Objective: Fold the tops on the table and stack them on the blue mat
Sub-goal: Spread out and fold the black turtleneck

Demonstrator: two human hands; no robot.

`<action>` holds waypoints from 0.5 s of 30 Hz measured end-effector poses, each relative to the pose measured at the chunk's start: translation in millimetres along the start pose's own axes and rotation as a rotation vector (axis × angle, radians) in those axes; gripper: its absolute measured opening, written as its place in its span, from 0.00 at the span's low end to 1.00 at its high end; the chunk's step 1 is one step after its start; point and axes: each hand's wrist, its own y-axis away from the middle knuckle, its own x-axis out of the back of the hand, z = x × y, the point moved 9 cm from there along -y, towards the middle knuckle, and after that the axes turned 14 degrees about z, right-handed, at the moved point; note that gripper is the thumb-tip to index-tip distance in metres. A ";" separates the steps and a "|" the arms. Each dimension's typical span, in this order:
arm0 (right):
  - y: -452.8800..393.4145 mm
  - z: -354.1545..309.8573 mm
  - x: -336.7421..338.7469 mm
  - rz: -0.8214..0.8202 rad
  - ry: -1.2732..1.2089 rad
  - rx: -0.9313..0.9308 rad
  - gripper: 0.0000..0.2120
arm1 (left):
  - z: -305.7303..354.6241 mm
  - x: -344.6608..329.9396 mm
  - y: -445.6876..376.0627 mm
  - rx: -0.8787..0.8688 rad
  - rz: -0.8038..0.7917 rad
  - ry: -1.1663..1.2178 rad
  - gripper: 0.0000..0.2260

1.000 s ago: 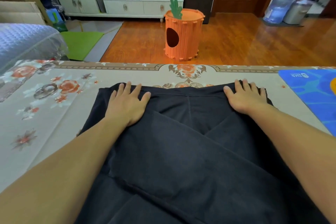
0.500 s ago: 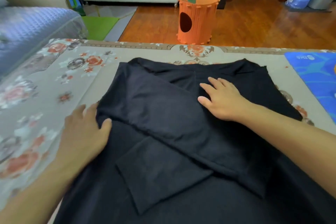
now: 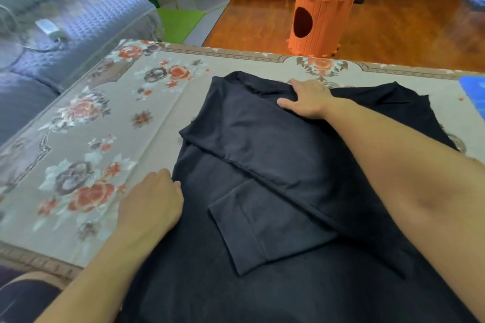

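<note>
Nearest the camera, a dark, soft knit top [image 3: 275,144] lies spread on the table [image 3: 110,123], whose cloth is beige with printed orange and grey flowers. Its long axis runs from the near edge toward the far edge, collar end farthest away. One sleeve is folded inward, a flat hemmed rectangle slanting across the body. At the left edge of the fabric the left hand [image 3: 151,204] curls its fingers round the cloth. Farther off, the right hand [image 3: 308,101] grips the folded edge near the collar. At the far right shows a corner of the blue mat [image 3: 473,92].
</note>
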 end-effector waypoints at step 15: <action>88.6 245.3 67.7 0.064 0.368 -0.607 0.20 | 250.2 10.4 -187.1 -0.420 0.295 0.128 0.18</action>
